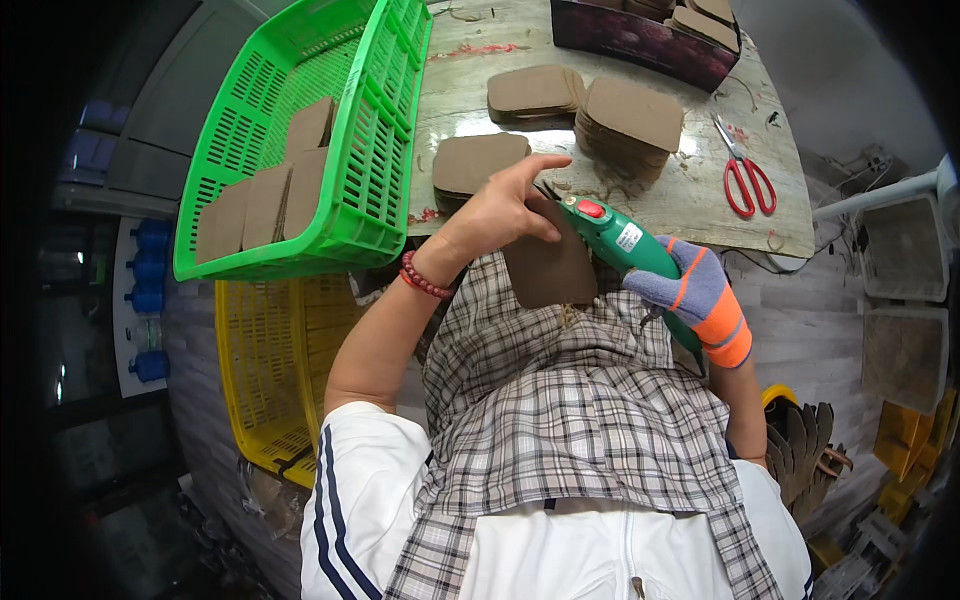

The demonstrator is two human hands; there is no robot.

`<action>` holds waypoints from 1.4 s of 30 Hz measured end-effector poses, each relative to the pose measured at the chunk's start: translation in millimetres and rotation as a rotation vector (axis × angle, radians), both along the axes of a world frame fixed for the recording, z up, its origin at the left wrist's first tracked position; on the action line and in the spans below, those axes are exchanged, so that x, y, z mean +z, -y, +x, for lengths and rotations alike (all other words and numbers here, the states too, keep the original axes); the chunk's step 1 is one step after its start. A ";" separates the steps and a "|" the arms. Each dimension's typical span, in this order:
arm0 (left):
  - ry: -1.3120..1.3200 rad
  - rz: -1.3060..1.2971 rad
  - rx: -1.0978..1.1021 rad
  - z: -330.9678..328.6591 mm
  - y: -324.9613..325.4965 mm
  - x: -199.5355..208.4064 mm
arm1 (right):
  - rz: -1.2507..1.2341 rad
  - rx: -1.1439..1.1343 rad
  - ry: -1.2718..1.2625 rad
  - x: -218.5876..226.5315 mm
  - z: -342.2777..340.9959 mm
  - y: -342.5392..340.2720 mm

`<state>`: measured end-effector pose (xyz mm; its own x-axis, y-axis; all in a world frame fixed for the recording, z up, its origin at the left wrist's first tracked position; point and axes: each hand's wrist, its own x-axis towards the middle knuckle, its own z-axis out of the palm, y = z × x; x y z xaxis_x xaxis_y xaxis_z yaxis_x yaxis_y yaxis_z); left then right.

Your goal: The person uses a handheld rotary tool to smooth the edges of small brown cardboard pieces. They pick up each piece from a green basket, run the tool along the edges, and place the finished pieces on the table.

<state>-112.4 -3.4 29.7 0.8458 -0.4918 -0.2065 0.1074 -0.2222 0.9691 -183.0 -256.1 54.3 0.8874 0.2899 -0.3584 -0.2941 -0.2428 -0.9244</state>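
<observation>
Right grip [692,290], gloved in grey and orange: closed around the body of a green power tool [632,240] with a red button. Left grip [497,212], bare, red beads [428,281] at the wrist: partly closed on a brown piece [548,262], thumb over its face, forefinger stretched clear; remaining fingers hidden, firmness could not be told.

Position: the brown piece was at the counter [725,205]'s near edge, above a plaid apron [590,420]. It was likely held there to leave its rim free for the tool, whose nose stood by the upper edge; contact could not be told. The forefinger was perhaps extended to keep clear of that nose.

Appearance: flat, matt, plain brown, rounded corners, darker than the tops of the stacks; pale shreds [570,314] lay by its lower edge.

Surroundings: near stack [478,163], far stack [535,90] and right stack [632,105] on the counter, presumably for easy reach. Green basket [372,150], at the left edge, contained similar pieces, as did a dark box [640,45] at the far edge. Red-handled scissors [748,185] lay toward the right edge, apparently set aside.
</observation>
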 end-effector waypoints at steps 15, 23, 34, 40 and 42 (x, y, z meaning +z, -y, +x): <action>0.886 0.970 0.635 59.0 -51.8 -35.4 | 0.012 -0.176 0.049 -21.9 1.6 29.1; 0.697 1.154 0.203 198.1 -28.7 -60.1 | 0.006 -0.176 0.013 -22.6 0.6 25.2; 0.928 0.943 0.393 180.0 -25.2 -36.0 | 0.014 -0.180 0.042 -29.6 -3.7 26.2; 0.278 -0.277 0.635 137.7 -26.2 1.7 | 0.038 -0.222 0.039 -17.5 -9.9 25.2; 0.067 -0.680 0.690 99.4 -9.7 12.3 | 0.029 -0.245 0.079 -16.7 -10.0 22.9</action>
<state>-13.0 6.3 41.9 0.9928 0.1199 -0.0021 -0.0560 0.4788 0.8761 -193.0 -279.0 37.7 0.9574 0.0715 -0.2796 -0.2672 -0.1466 -0.9524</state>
